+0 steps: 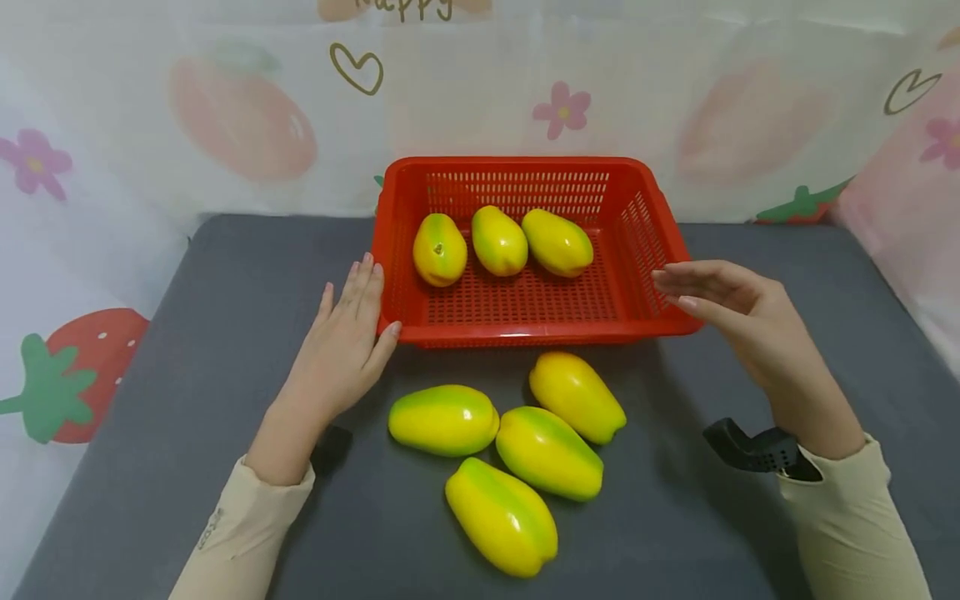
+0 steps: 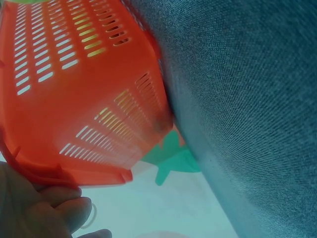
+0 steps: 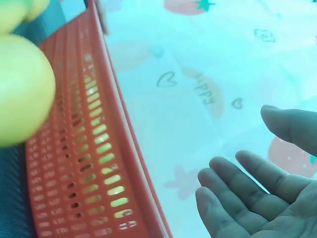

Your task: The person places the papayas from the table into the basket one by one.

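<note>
A red plastic basket (image 1: 525,331) with slotted walls stands at the back of the table. Three yellow-green fruits, papaya-like in shape, lie inside it, one of them a fruit (image 1: 440,252) at the left. Along the basket's left rim rests my left hand (image 1: 341,346), its fingers straight; the left wrist view shows the fingertips (image 2: 74,210) at the rim. My right hand (image 1: 738,312) hovers by the right rim, fingers slightly bent and thumb apart. In the right wrist view its palm (image 3: 277,213) holds nothing and a gap separates it from the basket wall (image 3: 94,148).
Several more of the same fruits, such as one fruit (image 1: 501,517), lie in a cluster on the grey table (image 1: 637,542) in front of the basket. A printed cloth (image 1: 465,108) hangs directly behind the table. The right wrist wears a black strap (image 1: 750,447).
</note>
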Motion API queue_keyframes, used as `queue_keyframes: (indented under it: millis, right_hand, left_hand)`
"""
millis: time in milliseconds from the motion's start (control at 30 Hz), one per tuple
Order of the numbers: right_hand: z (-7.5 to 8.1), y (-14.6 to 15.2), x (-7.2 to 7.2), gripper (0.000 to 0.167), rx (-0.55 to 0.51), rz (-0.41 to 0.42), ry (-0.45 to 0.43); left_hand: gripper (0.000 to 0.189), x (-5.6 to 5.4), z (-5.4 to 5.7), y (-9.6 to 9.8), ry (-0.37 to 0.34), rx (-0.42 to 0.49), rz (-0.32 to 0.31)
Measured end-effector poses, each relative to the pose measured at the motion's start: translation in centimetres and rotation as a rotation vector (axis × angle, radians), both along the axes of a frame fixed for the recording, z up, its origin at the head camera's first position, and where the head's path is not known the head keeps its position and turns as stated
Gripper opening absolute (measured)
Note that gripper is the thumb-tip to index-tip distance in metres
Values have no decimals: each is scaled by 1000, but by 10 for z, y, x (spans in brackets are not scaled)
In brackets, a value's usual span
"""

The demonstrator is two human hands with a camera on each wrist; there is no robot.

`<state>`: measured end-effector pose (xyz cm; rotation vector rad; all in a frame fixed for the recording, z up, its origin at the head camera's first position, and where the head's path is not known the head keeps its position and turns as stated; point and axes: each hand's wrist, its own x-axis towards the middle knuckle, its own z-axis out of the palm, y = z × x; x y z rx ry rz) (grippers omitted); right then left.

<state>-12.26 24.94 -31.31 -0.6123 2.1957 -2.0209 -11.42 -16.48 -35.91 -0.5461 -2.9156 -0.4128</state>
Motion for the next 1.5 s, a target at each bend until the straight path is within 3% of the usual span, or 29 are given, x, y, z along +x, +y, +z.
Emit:
queue_keyframes:
  millis: [100,200,400,633,867,1267,1500]
  right_hand:
    - [-5,4,10,34,-64,80,56]
    - [-9,7,20,35,-54,146,65]
    - [-12,6,32,39,89,255,36]
    - [-16,2,31,38,273,333,-8]
    - [-27,-5,28,38,404,340,-81]
    - [-40,-16,23,40,394,412,-104]
    - [-45,-16,21,43,397,394,-129]
  left_hand:
    - [68,-5,3,-1,5,-2,-9]
    - [67,-6,5,-1,4,0,-13]
    - [68,-3,4,-1,-18,0,-4]
    - [67,0,2,0,-30,3,2]
    - [67,1,1,0,-28,6,0]
    - [68,1,3,0,-37,0,6]
    - [68,2,1,1,-35,4,6]
